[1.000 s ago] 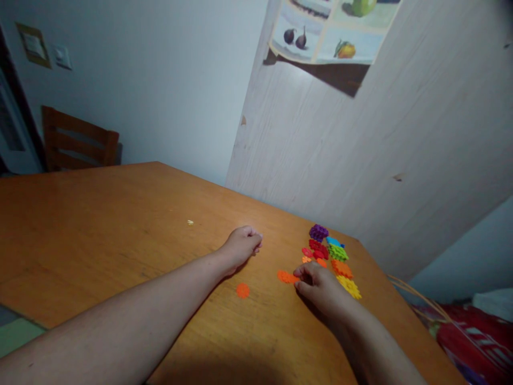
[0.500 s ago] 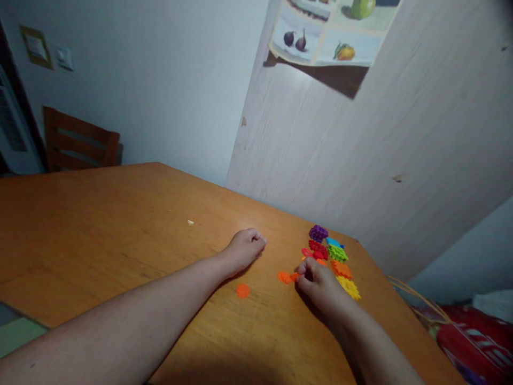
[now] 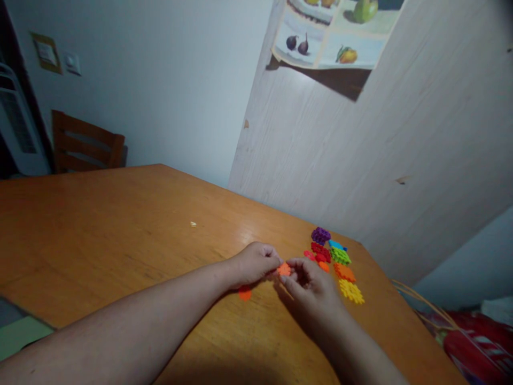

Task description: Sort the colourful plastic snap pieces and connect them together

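Both hands meet above the table around an orange notched plastic disc [image 3: 284,269]. My left hand [image 3: 256,263] pinches its left side between thumb and finger. My right hand [image 3: 308,278] grips it from the right, thumb below and fingers above. Whether a second disc is joined to it or hidden in the fingers I cannot make out. Another orange disc [image 3: 245,292] lies flat on the table just under my left wrist, partly covered. A loose orange disc [image 3: 324,266] sits behind my right hand, beside red discs [image 3: 320,251].
Sorted by colour on the wooden table [image 3: 120,224] are purple discs [image 3: 320,235], blue pieces [image 3: 337,245], green discs [image 3: 340,255], a stack of orange discs [image 3: 344,272] and yellow discs [image 3: 351,291]. A pale scrap [image 3: 193,224] lies farther left. The wall [image 3: 192,96] borders the far side.
My right hand has lifted orange disc material off the table and moved left. My left hand has shifted right and slightly down to meet it, and both now grip the orange disc.
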`<state>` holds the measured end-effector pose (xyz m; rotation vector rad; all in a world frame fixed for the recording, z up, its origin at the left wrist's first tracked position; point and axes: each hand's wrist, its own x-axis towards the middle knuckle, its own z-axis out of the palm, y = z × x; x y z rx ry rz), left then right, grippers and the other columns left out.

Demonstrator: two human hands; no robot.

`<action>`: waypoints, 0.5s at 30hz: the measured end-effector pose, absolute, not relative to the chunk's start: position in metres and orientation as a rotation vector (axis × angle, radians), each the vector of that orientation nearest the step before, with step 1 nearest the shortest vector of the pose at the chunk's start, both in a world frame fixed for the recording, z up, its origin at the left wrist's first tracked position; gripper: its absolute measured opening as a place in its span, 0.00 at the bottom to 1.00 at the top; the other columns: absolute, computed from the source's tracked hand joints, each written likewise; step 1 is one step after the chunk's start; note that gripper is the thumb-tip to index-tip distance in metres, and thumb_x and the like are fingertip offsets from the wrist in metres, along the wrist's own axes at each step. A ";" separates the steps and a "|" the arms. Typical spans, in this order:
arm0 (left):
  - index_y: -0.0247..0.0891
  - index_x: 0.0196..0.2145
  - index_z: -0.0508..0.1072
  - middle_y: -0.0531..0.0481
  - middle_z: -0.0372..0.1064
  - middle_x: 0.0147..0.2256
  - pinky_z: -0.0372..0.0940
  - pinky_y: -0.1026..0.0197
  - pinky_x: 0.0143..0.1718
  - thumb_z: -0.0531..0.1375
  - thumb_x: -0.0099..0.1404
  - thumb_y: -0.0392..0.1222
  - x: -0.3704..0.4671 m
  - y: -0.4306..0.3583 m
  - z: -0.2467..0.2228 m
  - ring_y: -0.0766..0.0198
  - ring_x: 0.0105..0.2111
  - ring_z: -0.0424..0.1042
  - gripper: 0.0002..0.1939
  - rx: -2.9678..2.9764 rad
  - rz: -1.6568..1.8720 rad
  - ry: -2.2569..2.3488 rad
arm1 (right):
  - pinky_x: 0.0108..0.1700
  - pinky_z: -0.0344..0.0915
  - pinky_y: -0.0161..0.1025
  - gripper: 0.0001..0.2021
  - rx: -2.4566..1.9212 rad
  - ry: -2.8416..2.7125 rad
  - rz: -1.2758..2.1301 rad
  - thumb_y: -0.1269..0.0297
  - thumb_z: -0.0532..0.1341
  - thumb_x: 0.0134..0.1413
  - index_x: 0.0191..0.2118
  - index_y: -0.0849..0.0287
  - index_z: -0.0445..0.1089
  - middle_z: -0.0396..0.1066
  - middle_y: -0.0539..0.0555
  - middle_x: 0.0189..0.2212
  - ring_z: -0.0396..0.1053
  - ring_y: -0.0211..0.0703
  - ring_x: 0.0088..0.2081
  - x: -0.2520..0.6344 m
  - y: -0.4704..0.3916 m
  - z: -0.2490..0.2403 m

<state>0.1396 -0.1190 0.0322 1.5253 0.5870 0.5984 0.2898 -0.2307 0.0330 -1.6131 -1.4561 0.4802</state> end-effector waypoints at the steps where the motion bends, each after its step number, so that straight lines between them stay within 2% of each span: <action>1: 0.38 0.23 0.69 0.53 0.64 0.19 0.48 0.67 0.19 0.60 0.55 0.44 0.140 -0.119 0.032 0.71 0.18 0.57 0.08 1.513 0.591 0.590 | 0.31 0.63 0.36 0.14 -1.657 -1.510 0.396 0.58 0.64 0.53 0.43 0.58 0.71 0.71 0.50 0.29 0.67 0.39 0.29 0.290 -0.231 0.034; 5: 0.38 0.23 0.68 0.53 0.65 0.20 0.47 0.66 0.19 0.59 0.55 0.43 0.139 -0.120 0.032 0.71 0.17 0.56 0.08 1.497 0.537 0.585 | 0.30 0.61 0.36 0.11 -1.739 -1.645 0.216 0.57 0.61 0.56 0.40 0.57 0.74 0.72 0.52 0.28 0.67 0.40 0.29 0.286 -0.235 0.039; 8: 0.38 0.25 0.68 0.52 0.67 0.21 0.53 0.66 0.21 0.60 0.57 0.44 0.138 -0.122 0.032 0.70 0.19 0.60 0.08 1.482 0.547 0.588 | 0.32 0.62 0.37 0.11 -1.765 -1.696 0.110 0.57 0.60 0.57 0.39 0.56 0.75 0.74 0.53 0.31 0.68 0.42 0.31 0.291 -0.234 0.042; 11: 0.38 0.28 0.68 0.51 0.70 0.24 0.59 0.65 0.27 0.61 0.58 0.47 0.139 -0.121 0.032 0.68 0.23 0.65 0.10 1.460 0.634 0.573 | 0.35 0.64 0.40 0.14 -1.845 -1.622 -0.044 0.54 0.60 0.54 0.41 0.56 0.75 0.75 0.55 0.34 0.70 0.45 0.34 0.318 -0.229 0.045; 15: 0.38 0.30 0.68 0.52 0.69 0.24 0.60 0.65 0.29 0.61 0.59 0.45 0.138 -0.115 0.030 0.69 0.23 0.65 0.08 1.456 0.724 0.593 | 0.35 0.64 0.41 0.19 -1.999 -1.448 -0.148 0.48 0.60 0.51 0.40 0.57 0.76 0.75 0.57 0.33 0.70 0.47 0.33 0.371 -0.229 0.045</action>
